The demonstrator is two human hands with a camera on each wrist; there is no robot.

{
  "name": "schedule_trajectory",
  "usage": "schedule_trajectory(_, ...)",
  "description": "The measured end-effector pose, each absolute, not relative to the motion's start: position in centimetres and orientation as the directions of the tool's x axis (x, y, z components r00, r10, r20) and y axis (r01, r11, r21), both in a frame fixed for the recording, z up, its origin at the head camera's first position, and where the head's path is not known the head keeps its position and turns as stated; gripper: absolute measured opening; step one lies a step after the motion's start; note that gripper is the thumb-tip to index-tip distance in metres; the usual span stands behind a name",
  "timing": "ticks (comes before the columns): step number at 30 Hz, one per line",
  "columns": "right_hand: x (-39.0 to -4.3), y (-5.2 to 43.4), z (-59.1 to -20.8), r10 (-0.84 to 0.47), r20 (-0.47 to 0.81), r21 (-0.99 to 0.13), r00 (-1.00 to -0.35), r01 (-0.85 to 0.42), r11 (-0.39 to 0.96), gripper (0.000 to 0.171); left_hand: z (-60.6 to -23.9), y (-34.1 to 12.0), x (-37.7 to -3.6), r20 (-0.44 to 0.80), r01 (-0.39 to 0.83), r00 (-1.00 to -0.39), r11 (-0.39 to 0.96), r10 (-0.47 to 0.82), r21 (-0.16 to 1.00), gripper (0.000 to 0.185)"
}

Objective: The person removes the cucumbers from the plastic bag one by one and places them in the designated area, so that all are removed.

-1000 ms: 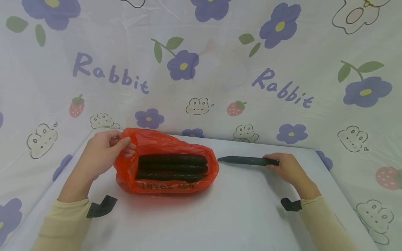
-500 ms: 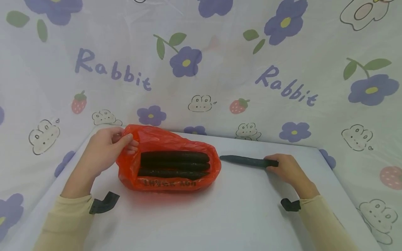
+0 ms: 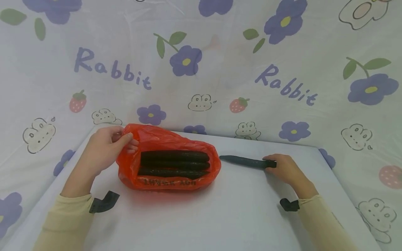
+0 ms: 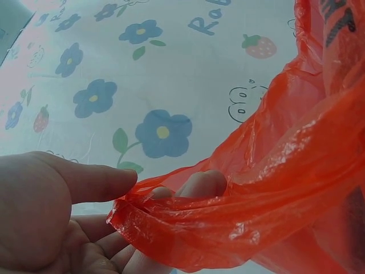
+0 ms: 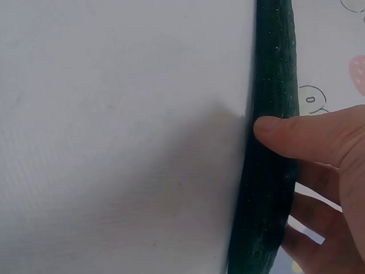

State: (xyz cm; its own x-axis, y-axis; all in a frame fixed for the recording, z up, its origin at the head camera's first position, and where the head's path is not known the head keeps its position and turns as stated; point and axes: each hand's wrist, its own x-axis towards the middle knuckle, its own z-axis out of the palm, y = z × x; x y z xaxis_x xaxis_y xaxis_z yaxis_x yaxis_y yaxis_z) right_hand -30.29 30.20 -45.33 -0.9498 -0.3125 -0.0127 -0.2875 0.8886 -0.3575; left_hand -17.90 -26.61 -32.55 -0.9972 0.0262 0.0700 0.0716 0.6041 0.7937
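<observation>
On the tabletop, three cucumbers already lie inside the red bag, with one loose cucumber left outside, just right of the bag mouth. My left hand pinches the bag's rim between thumb and fingers, holding it open. My right hand curls its grip around the loose cucumber's near end, thumb on top, cucumber resting flat and pointing at the bag.
</observation>
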Motion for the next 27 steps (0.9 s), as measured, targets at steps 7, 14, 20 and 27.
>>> schedule_trajectory(7, -30.23, 30.09, -45.5, -0.315, -0.032, -0.355, -0.948, -0.284, 0.891, 0.038, -32.61, -26.65, -17.94, 0.077, 0.079, -0.997, 0.608, 0.029, 0.79, 0.036)
schedule_trajectory(14, -30.24, 29.9, -45.31, -0.319, -0.024, -0.34, -0.947, -0.293, 0.894, 0.039, -32.59, -26.6, -17.89, 0.068, 0.07, -0.997, 0.605, 0.026, 0.793, 0.034)
schedule_trajectory(20, -30.47, 29.85, -45.51, -0.32, -0.012, -0.327, -0.947, -0.299, 0.897, 0.039, -32.57, -26.61, -17.9, 0.05, 0.051, -0.999, 0.597, 0.017, 0.8, 0.037)
schedule_trajectory(27, -30.64, 29.73, -45.65, -0.319, -0.026, -0.341, -0.947, -0.292, 0.894, 0.041, -32.52, -26.62, -17.93, 0.042, 0.042, -0.999, 0.6, 0.015, 0.799, 0.037)
